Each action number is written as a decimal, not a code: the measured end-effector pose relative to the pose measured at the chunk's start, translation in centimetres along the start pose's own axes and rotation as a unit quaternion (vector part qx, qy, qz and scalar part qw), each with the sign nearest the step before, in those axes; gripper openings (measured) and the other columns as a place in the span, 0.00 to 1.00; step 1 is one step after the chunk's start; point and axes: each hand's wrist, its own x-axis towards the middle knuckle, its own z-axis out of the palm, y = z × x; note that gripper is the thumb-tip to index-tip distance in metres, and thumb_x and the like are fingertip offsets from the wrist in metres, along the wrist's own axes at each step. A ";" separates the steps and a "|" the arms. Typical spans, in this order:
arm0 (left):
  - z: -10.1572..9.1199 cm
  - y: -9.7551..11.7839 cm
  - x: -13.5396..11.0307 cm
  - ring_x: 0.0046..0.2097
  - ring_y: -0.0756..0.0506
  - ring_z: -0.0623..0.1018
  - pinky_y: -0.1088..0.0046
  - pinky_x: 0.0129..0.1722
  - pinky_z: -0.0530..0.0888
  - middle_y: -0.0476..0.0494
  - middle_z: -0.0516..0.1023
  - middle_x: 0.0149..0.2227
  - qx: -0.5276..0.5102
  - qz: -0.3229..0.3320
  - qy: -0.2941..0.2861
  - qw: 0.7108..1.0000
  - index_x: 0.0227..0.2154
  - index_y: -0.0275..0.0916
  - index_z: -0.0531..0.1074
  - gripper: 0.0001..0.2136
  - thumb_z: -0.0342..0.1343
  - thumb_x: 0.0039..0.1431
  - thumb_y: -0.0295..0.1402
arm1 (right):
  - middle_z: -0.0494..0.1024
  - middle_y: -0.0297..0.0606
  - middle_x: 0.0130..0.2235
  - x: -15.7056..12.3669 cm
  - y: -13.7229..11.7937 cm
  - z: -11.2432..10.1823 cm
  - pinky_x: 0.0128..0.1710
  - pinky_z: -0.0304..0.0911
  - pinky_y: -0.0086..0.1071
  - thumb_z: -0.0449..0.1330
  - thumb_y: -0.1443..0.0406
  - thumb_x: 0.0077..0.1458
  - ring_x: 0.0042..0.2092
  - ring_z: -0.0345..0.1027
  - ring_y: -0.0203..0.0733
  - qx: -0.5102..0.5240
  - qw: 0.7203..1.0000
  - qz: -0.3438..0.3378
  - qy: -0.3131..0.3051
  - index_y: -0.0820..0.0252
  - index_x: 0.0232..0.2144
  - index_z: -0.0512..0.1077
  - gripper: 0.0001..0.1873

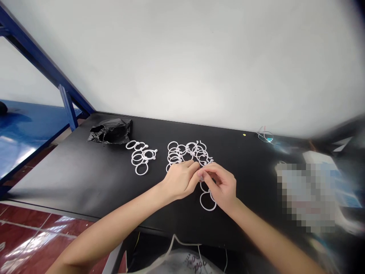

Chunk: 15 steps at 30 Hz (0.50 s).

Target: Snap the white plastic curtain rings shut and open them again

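Note:
Several white plastic rings, open at one point with small knobs at the ends like shower curtain rings [173, 145], lie overlapping on a black tabletop [94, 179]. My left hand [182, 179] is closed over the near part of this cluster, its fingers curled. My right hand [221, 184] is pinched, with thumb and fingertips meeting the left hand's fingertips. Whatever is between the fingers is hidden. Below the right hand, more white rings [208, 209] show in part. A separate group of white rings [142, 168] lies to the left.
A crumpled black plastic bag [116, 131] lies at the back left. Clear glasses or looped plastic [265, 137] sit at the back right, near a blurred white package [310, 190]. A pale wall [182, 68] rises behind. A blue metal frame [45, 53] stands left.

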 end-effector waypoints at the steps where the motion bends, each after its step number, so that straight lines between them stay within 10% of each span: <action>1: -0.1 0.1 0.1 0.25 0.49 0.68 0.75 0.24 0.60 0.47 0.70 0.25 0.012 -0.007 0.002 1.000 0.27 0.38 0.65 0.22 0.31 0.70 0.40 | 0.76 0.38 0.34 0.0 -0.1 0.1 0.30 0.74 0.33 0.59 0.69 0.59 0.33 0.73 0.39 -0.008 1.000 0.003 0.006 0.57 0.34 0.75 0.04; 15: 0.1 0.2 -0.2 0.20 0.50 0.65 0.73 0.24 0.58 0.48 0.69 0.20 0.103 0.016 0.078 0.991 0.23 0.38 0.63 0.21 0.33 0.69 0.34 | 0.78 0.36 0.30 -0.9 0.2 1.1 0.28 0.72 0.32 0.60 0.71 0.59 0.30 0.74 0.38 0.008 1.000 -0.002 0.027 0.57 0.30 0.74 0.06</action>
